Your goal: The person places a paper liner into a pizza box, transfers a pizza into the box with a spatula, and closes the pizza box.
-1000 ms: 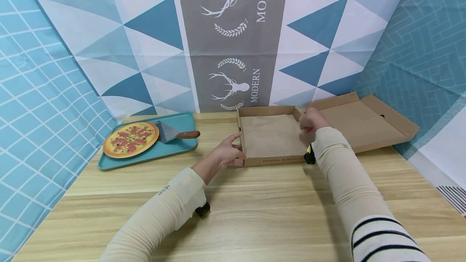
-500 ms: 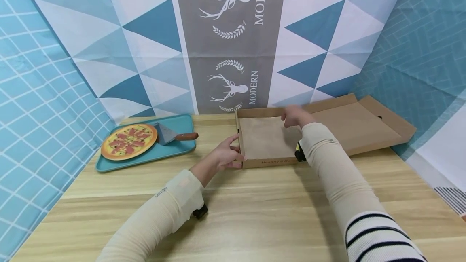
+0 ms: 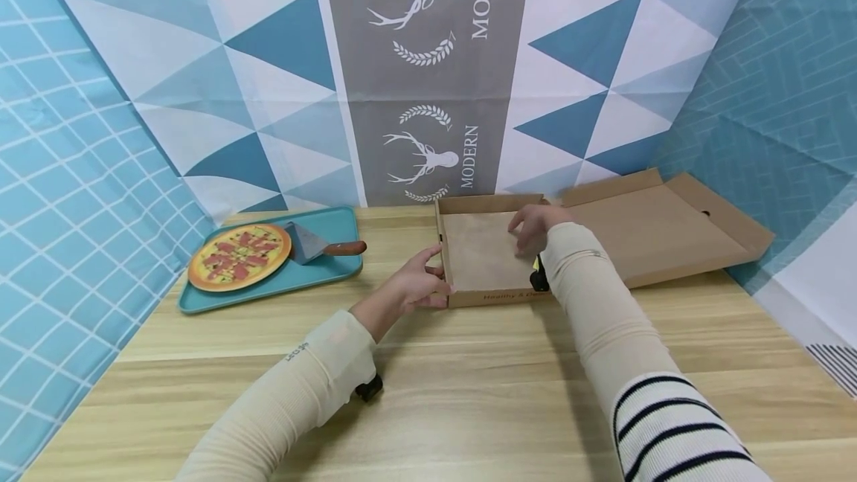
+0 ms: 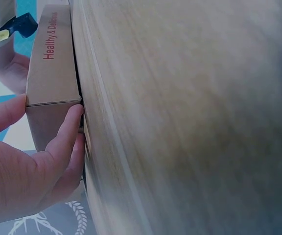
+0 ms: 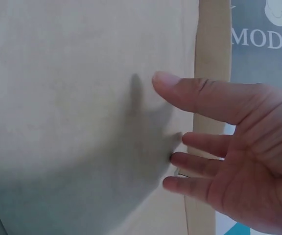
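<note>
An open cardboard pizza box [image 3: 498,296] lies at the back of the table, its bottom lined with brown paper [image 3: 475,248]. My left hand [image 3: 418,285] grips the box's front left corner. In the left wrist view, its thumb [image 4: 11,111] is at the upper edge and the fingers lie along the side wall near the tabletop. My right hand [image 3: 535,225] is over the right part of the liner, holding nothing. The right wrist view shows its thumb [image 5: 195,95] spread apart from the bent fingers [image 5: 195,164], with a shadow on the paper.
The box's lid [image 3: 659,236] is folded out to the right. At the back left, a teal tray [image 3: 328,274] bears a pizza [image 3: 237,257] and a pizza server [image 3: 308,244] with a wooden handle. A patterned backdrop [image 3: 428,80] stands behind the wooden table [image 3: 469,393].
My right hand has moved left from the box's right wall to over the liner, and its fingers have spread somewhat. The left hand stays at the corner.
</note>
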Demonstrator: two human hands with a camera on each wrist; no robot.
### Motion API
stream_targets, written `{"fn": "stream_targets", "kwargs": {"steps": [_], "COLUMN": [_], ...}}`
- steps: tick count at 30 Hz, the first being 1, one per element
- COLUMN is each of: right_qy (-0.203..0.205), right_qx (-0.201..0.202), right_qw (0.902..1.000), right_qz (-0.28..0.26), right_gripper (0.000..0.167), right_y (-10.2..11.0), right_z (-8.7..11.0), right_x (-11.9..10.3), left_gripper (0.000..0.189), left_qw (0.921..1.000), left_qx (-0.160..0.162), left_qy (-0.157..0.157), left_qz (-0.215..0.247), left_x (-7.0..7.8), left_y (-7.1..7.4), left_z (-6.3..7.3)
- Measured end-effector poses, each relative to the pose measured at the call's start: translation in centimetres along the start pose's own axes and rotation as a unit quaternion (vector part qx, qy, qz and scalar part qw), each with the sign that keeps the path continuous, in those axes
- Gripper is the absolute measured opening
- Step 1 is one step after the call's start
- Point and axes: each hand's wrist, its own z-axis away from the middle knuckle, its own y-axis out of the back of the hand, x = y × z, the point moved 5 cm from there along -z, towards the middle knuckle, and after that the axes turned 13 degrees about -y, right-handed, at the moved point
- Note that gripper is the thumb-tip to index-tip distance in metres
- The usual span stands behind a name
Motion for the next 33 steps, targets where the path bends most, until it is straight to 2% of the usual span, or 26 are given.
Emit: {"fn": "stream_targets", "kwargs": {"steps": [5,13,20,33], "right_qy": [-0.023,-0.026,-0.021,-0.008], "right_qx": [-0.026,0.010,-0.005,0.021], "right_qw": [0.9992,0.9995,0.9998,0.9988], "right_qz": [-0.023,0.016,0.001,0.044], "right_gripper": [0.064,0.063,0.064,0.063], "right_y": [-0.5,-0.1,-0.5,-0.3], "right_z": [-0.2,-0.4,-0.4,-0.1], "right_x": [0.1,0.3,0.0,-0.9], "left_gripper": [0.093,0.093,0.093,0.095], "left_qw": [1.0000,1.0000,1.0000,1.0000], "left_qx": [-0.004,-0.005,-0.001,-0.005], "left_qy": [0.000,-0.004,-0.001,-0.002], "left_qz": [0.001,-0.001,-0.001,0.002], "left_x": [0.0,0.1,-0.1,0.1], "left_y": [0.1,0.1,0.2,0.1], "left_z": [0.1,0.1,0.1,0.3]}}
